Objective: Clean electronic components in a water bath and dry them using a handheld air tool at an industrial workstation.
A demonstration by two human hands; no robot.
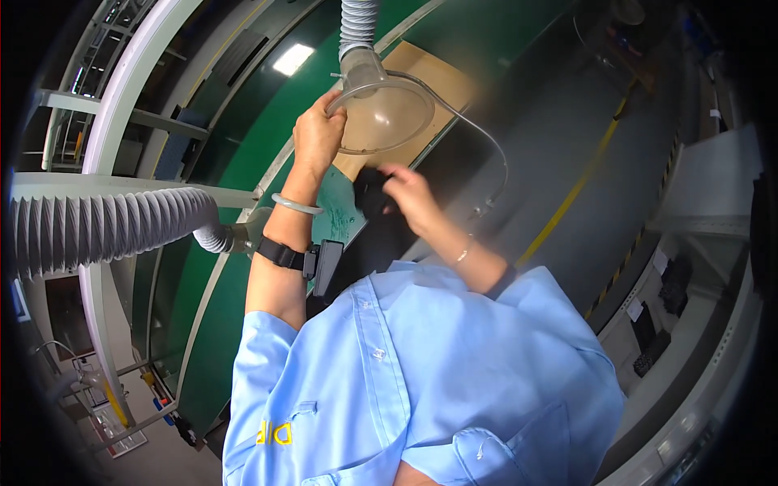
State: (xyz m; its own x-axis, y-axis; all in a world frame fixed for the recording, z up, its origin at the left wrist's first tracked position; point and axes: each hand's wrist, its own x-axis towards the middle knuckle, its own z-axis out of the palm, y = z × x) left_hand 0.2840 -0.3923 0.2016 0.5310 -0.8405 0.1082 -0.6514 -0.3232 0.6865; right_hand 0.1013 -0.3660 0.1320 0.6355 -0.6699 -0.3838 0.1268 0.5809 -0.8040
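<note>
My left hand [318, 136] is closed on the left rim of a clear, funnel-shaped extraction hood [389, 117], which hangs from a grey corrugated hose [358, 24]. Lower and to the right, my right hand [412, 196] has its fingers bent round a dark, soft-looking black thing [371, 193]. Motion smears it, so its kind is unclear. It sits just below the hood, apart from the rim. On my left forearm a black strap [279, 253] carries a small black device [327, 267], and a pale bangle [297, 203] circles the wrist.
Behind the hood lies a light brown board [438, 71] on the green bench top [267, 97]. A thin cable [486, 134] curves right from the hood. A second grey hose [121, 223] crosses the left side. A yellow line [575, 190] runs along the grey floor.
</note>
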